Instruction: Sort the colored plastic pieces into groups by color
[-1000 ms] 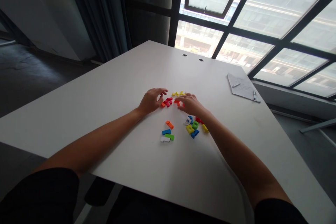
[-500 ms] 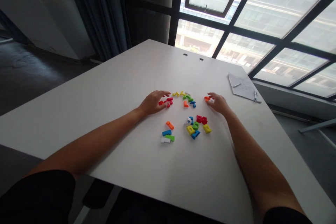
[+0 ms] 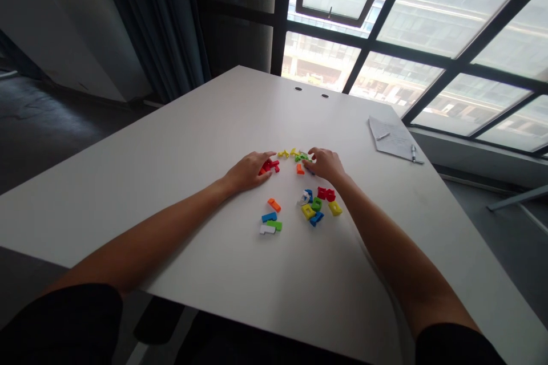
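Observation:
On the white table, my left hand curves around a small cluster of red plastic pieces, thumb and fingers apart on either side of it. An orange piece shows partly under those fingers. My right hand lies to the right of several green pieces, its thumb and index finger apart. Its thumb covers most of a blue piece. Just left of that thumb is an orange piece. Yellow pieces sit between the hands at the back. What lies beneath the right palm is hidden.
Nearer me are an orange piece, a blue piece, a green piece and a white piece. Right of them is a mixed group with yellow pieces and red pieces. Paper with pens lies at the right edge.
My right hand has moved left toward the green and blue pieces; the orange piece formerly at its fingertips is now out of sight. My left hand has closed in slightly around the red pieces.

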Motion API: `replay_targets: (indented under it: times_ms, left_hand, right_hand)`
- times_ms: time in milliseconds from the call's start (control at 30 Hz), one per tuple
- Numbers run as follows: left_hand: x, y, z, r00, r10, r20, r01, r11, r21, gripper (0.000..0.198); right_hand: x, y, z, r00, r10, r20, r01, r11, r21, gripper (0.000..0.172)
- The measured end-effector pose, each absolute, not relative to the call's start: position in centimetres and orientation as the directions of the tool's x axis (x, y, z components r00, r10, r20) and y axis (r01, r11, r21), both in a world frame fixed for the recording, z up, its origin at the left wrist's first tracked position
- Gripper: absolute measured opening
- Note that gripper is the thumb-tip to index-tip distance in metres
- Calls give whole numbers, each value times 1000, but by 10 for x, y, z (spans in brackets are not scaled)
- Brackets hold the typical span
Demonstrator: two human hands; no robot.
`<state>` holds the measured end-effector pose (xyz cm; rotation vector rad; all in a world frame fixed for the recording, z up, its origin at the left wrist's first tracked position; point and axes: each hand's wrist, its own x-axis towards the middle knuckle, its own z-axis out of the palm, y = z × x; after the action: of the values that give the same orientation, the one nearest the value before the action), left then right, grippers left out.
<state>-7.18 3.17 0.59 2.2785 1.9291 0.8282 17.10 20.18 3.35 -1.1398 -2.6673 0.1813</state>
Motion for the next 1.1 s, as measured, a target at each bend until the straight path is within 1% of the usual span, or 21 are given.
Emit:
replay_targets:
  times_ms: [33, 100, 200, 267, 333, 433, 600, 667, 733, 800, 867, 900, 967, 1033, 1100]
  left_hand:
    - [-72, 31, 6, 82, 928, 365, 903, -223, 366, 58]
    - [-72, 31, 7, 84, 929, 360, 902, -224, 369, 58]
    - [-72, 32, 5, 91, 929, 358, 900, -230, 371, 59]
    - [-72, 33, 4, 94, 926, 365, 897, -238, 372, 59]
    - [-72, 33, 3, 95, 923, 373, 895, -243, 373, 59]
    - [-71, 34, 2, 88, 923, 376, 896, -239, 375, 59]
    - [-70, 35, 3, 83, 922, 379, 897, -235, 375, 58]
    - [-70, 35, 3, 77, 926, 371, 900, -224, 373, 59]
    - [-71, 35, 4, 74, 930, 360, 903, -215, 371, 60]
    - [-71, 35, 4, 74, 933, 353, 902, -214, 374, 60]
    - [-70, 35, 4, 77, 932, 355, 902, -217, 374, 59]
    - [-70, 35, 5, 77, 931, 358, 902, -218, 373, 59]
    - [-70, 35, 5, 76, 928, 364, 903, -219, 370, 59]
    - [-70, 35, 5, 72, 927, 367, 903, -217, 372, 59]
    - [-70, 35, 4, 70, 928, 366, 902, -216, 373, 59]
  right_hand:
    - [167, 200, 32, -668, 729, 148, 702, 684, -199, 33]
    - [165, 202, 31, -676, 720, 155, 684, 692, -230, 34]
    - [184, 217, 38, -684, 681, 261, 606, 730, -316, 37]
    - [208, 232, 44, -675, 664, 323, 574, 747, -335, 37]
    - [235, 247, 48, -683, 665, 302, 582, 745, -326, 38]
    - [272, 259, 46, -707, 658, 261, 589, 751, -297, 45]
    - [296, 253, 22, -712, 655, 254, 604, 755, -256, 57]
    - [295, 250, 14, -700, 669, 250, 614, 743, -267, 61]
    - [293, 248, 10, -692, 678, 248, 616, 733, -289, 69]
    - [292, 247, 14, -697, 669, 259, 601, 742, -298, 78]
    - [290, 245, 22, -697, 653, 297, 582, 757, -298, 82]
    - [287, 243, 27, -690, 648, 322, 574, 761, -302, 80]
    - [280, 236, 36, -681, 643, 351, 559, 766, -319, 70]
    - [267, 226, 41, -711, 621, 331, 526, 782, -335, 57]
    - [253, 217, 43, -771, 572, 282, 481, 812, -331, 50]
